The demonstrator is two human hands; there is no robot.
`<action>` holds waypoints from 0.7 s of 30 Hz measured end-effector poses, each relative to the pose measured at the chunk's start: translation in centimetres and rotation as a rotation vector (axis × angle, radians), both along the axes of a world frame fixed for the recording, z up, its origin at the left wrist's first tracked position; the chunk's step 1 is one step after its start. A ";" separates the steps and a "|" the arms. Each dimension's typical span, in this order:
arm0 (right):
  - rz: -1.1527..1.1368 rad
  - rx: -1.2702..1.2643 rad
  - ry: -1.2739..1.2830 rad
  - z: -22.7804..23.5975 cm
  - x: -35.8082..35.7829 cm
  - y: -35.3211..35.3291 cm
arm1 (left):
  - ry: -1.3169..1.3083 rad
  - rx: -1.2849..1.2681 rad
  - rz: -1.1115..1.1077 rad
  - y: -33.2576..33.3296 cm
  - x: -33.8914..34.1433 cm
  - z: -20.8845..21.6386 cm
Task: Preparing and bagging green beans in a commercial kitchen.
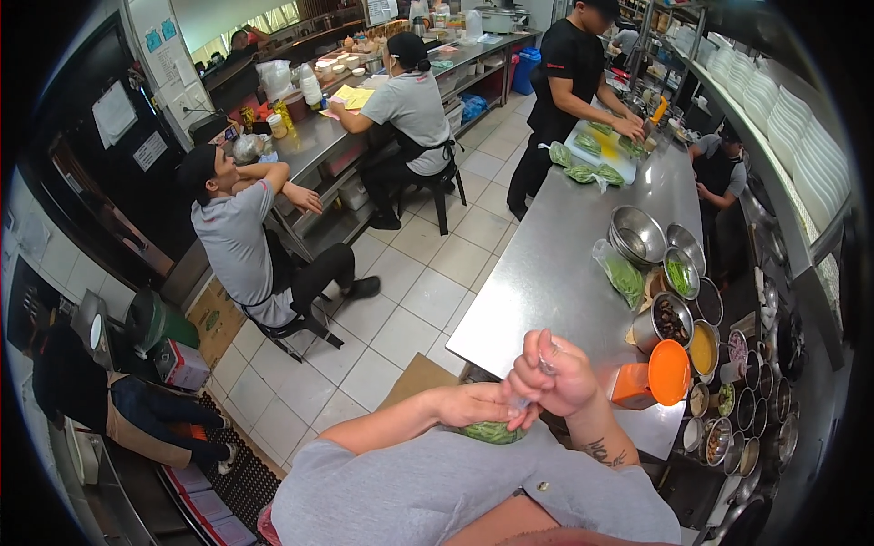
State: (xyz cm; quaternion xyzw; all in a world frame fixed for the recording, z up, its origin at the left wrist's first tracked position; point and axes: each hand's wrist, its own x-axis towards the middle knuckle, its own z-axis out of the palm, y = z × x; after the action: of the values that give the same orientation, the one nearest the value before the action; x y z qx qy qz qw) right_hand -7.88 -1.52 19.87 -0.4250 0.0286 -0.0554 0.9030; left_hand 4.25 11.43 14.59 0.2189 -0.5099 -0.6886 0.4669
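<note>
From the head view, a clear bag of green beans (492, 431) is held close to the chest, just short of the desk (546, 264). The left hand (473, 405) is closed around the bag's upper part from the left. The right hand (557, 371) is fisted above it, pinching the twisted plastic neck, which runs up and rightward. An orange-lidded container (651, 380) stands just right of the hands.

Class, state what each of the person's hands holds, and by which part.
Both hands grip a clear bag of green vegetables: left hand just above the contents, right hand pinching its twisted neck.
</note>
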 end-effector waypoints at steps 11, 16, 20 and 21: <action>-0.132 0.299 -0.107 1.9 -0.5 -0.6 | -0.060 -0.075 0.011 0.4 -0.2 1.4; -0.109 0.284 -0.095 1.5 -1.0 -1.0 | -0.070 -0.044 0.023 0.5 -0.3 0.3; -0.344 -0.315 -0.214 1.9 -2.4 -1.6 | -0.092 -0.054 0.163 0.6 0.2 -0.8; -0.449 -0.780 -0.301 3.2 -3.0 -2.2 | -0.117 -0.052 0.206 0.7 0.3 -0.9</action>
State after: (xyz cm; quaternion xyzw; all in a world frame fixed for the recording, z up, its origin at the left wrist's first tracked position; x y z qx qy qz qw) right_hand -10.84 -3.69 23.04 -0.7030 -0.0345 -0.3169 0.6357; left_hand 4.53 12.14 13.69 0.2978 -0.5285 -0.6096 0.5103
